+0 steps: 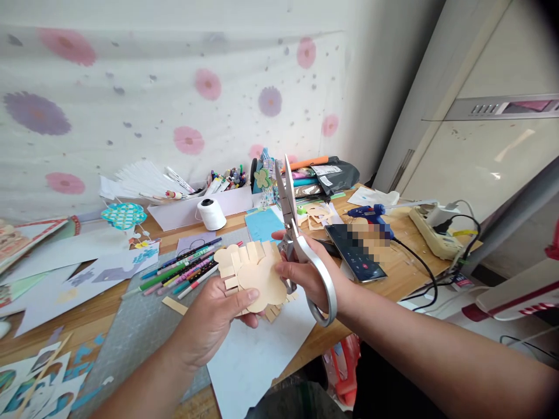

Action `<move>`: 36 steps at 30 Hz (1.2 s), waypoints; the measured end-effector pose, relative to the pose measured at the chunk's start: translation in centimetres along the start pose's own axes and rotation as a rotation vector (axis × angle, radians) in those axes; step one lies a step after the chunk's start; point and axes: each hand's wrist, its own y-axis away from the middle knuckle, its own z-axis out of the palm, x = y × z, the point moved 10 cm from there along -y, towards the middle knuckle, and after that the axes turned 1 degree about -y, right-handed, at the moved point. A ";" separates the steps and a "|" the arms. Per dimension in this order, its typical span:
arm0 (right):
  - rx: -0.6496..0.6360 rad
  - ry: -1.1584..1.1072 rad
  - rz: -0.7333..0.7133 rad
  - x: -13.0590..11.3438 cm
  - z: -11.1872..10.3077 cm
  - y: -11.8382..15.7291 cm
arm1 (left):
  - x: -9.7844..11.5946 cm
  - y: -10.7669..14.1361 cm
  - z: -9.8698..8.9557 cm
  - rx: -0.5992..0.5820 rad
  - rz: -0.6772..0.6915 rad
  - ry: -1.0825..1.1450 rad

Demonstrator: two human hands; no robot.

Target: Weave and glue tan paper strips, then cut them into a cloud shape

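My left hand (pixel 222 311) pinches a beige paper cutout (pixel 257 279) by its lower left edge, thumb on top. The cutout has a rounded, lobed outline, with small strips standing along its upper and left edges. Metal scissors (pixel 301 250) with silver-grey handles rest in my right hand (pixel 312 270), blades pointing up and away from the paper. The thumb of that hand also touches the cutout's right edge. Beneath both hands lies a white paper sheet (pixel 262 361), and a loose beige strip (pixel 173 306) is left of it.
Several markers (pixel 187 270) lie on a grey cutting mat (pixel 117 337). Behind stand a white thread spool (pixel 211 214) and a pen box (pixel 192 215). A phone (pixel 349 244), a blue glue gun (pixel 371 218) and a corded power strip (pixel 437 233) occupy the right side.
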 end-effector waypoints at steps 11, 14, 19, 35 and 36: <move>0.201 -0.195 -0.244 -2.3 -2.5 1.5 | 1.5 1.9 4.6 0.092 0.163 0.341; 0.235 -0.195 -0.246 -2.4 -2.5 2.1 | 1.5 1.6 6.6 0.199 0.185 0.437; 0.230 -0.198 -0.221 -2.7 -2.0 3.4 | 1.9 1.1 8.0 0.263 0.185 0.483; -0.054 -0.093 -0.225 -1.5 -0.7 5.2 | 5.0 3.3 4.9 0.487 0.484 0.299; -0.114 -0.062 -0.200 -1.0 -0.2 5.7 | 5.5 3.6 4.4 0.510 0.518 0.288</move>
